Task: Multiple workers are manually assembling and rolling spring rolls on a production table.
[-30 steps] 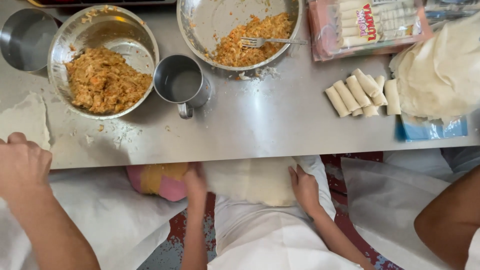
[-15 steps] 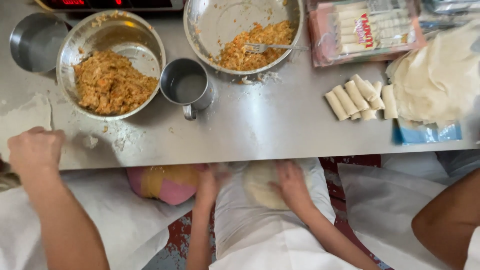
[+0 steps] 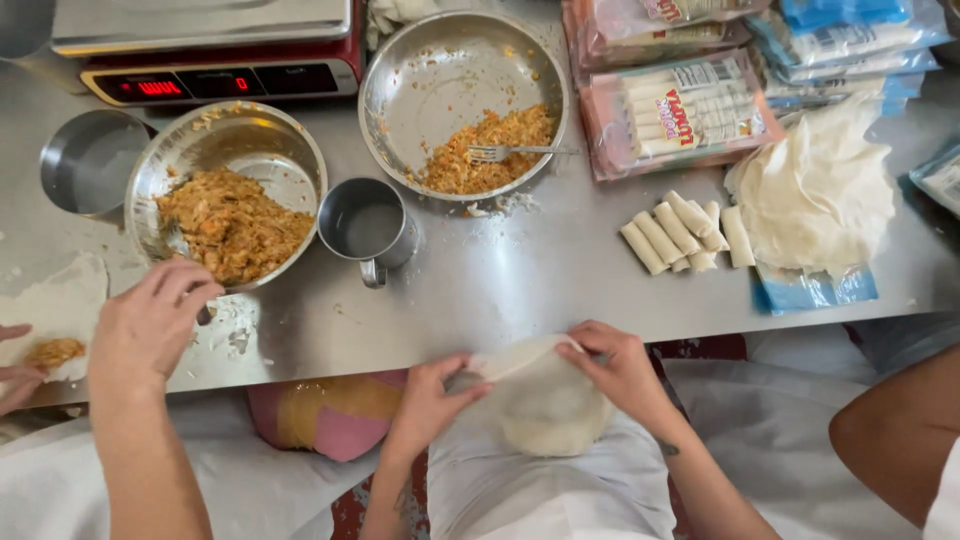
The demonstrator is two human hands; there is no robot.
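My left hand (image 3: 428,402) and my right hand (image 3: 622,372) both grip a pale, round stack of thin wrappers (image 3: 545,408), held at the near edge of the steel table (image 3: 500,290) above my lap. My left hand pinches the stack's left rim, and my right hand's fingers rest on its upper right edge. Several rolled spring rolls (image 3: 680,232) lie on the table beyond my right hand, beside a loose pile of wrappers (image 3: 820,190).
A co-worker's hand (image 3: 150,325) on the left reaches into a steel bowl of orange filling (image 3: 232,222). A second bowl holding filling and a fork (image 3: 465,105), a metal mug (image 3: 365,228), a scale (image 3: 215,50), wrapper packets (image 3: 690,110) and another person's arm (image 3: 900,430) are also in view.
My hands came closer together and lifted the wrapper stack to the table edge. The co-worker's hand moved right to the filling bowl. The view shifted, now showing the scale.
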